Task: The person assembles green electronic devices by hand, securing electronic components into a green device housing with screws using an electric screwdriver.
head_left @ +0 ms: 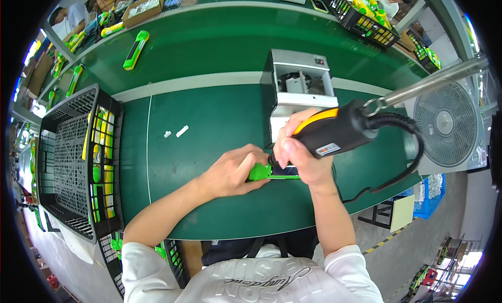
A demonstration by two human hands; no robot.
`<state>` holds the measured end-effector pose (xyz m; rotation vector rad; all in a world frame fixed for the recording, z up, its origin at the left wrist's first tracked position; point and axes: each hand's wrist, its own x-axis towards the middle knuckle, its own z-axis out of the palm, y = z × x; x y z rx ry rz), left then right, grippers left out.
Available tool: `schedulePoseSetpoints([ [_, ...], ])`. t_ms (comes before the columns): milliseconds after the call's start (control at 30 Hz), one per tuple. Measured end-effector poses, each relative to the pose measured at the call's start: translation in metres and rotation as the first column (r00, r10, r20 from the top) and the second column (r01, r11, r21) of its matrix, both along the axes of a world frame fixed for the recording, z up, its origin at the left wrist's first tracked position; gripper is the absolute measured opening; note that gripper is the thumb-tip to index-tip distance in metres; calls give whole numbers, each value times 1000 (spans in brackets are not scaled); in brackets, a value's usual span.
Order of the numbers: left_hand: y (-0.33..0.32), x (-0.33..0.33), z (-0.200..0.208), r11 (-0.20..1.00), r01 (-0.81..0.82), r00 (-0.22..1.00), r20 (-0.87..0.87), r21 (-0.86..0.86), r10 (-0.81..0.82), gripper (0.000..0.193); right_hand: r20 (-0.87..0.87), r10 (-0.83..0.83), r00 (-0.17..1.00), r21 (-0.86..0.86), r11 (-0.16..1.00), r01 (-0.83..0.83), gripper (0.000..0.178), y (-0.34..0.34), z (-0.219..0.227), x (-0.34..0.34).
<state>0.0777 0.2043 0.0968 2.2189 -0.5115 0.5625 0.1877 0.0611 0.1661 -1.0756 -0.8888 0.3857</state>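
On the green worktable, my left hand [238, 170] is closed around one end of a green device with a dark panel [285, 170], which lies near the table's front edge. My right hand [306, 156] grips a black and yellow electric screwdriver [334, 129], tilted with its tip pointing down and left at the device, beside my left fingers. The exact spot where the tip meets the device is hidden by my hands. From the screwdriver's back end, a coil spring [434, 83] and a black cable [413, 141] run off to the right.
A grey and black machine [300, 88] stands behind my right hand. Two small white parts [181, 131] lie left of centre. A black crate [73, 162] with yellow-green devices stands at left. One green device [136, 50] rests on the belt beyond. A fan [444, 122] is at right.
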Motion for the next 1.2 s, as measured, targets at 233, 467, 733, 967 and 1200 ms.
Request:
schedulePoseSetpoints([
  [233, -4, -4, 4, 1000, -29, 1000, 9, -3, 29, 45, -106, 87, 991, 1, 996, -88, 17, -4, -1, -5],
  [467, -10, -3, -1, 997, -74, 995, -61, 12, 75, 50, -134, 88, 987, 53, 995, -81, 18, -8, -6, -5],
  [733, -9, -28, 7, 989, -123, 989, -71, 83, 129, 50, -245, 141, 959, 325, 944, -56, 22, -33, 1, -20],
  [967, -35, -155, 60, 994, -62, 983, -176, -86, 46, 31, -135, -46, 990, 293, 952, 84, 38, -143, 12, 1],
  [1200, -85, -388, 50, 591, -778, 600, -530, -214, 599, 37, -149, -83, 985, 282, 952, 123, 28, -166, -19, 13],
])
